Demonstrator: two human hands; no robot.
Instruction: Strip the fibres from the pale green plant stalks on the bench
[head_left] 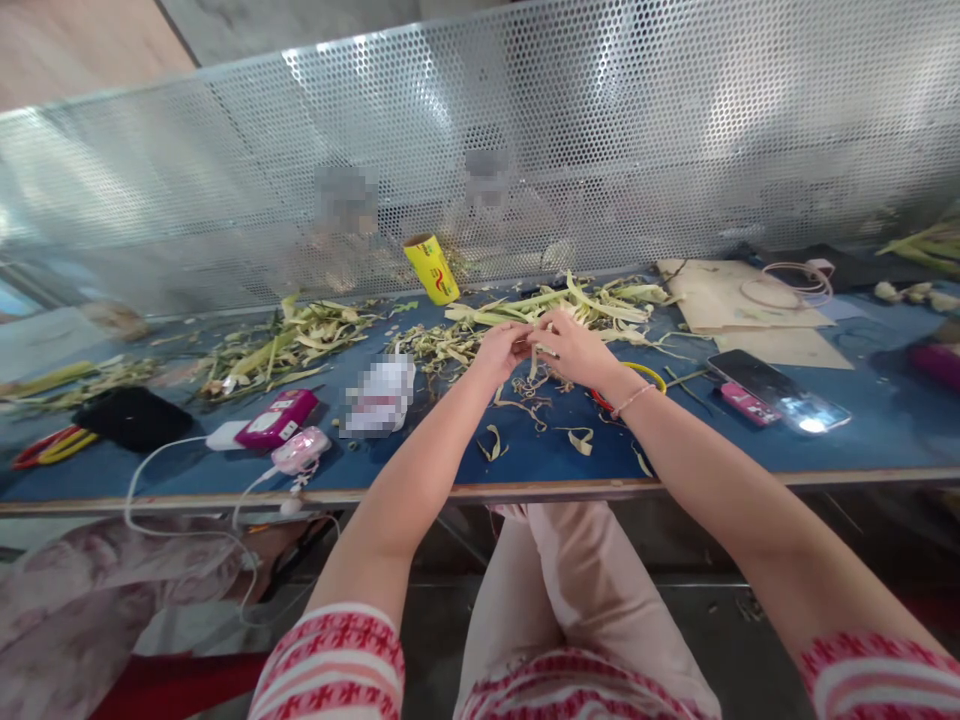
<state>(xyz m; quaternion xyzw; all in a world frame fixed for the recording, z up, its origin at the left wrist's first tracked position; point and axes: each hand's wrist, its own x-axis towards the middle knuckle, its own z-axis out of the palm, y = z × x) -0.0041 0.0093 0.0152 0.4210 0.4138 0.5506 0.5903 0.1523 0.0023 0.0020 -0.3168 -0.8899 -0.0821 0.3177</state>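
My left hand [504, 350] and my right hand [576, 350] meet over the middle of the blue table, fingertips pinched together. What they hold between them is too small and hidden to make out. Just behind them lies a heap of pale yellow-green plant strips [570, 300], some long and leafy. Below the fingers are thin, curled dry scraps [525, 405], and a loose peel [581, 440] rests closer to the front edge. A yellow ring-shaped band [651, 375] shows partly behind my right wrist.
A yellow printed tube [433, 270] stands tilted near the perforated metal screen [600, 130]. On the left are another plant heap [289, 345], a crumpled white packet [382, 395] and a magenta pack [277, 418]. A phone [776, 388] and brown paper [727, 295] lie right.
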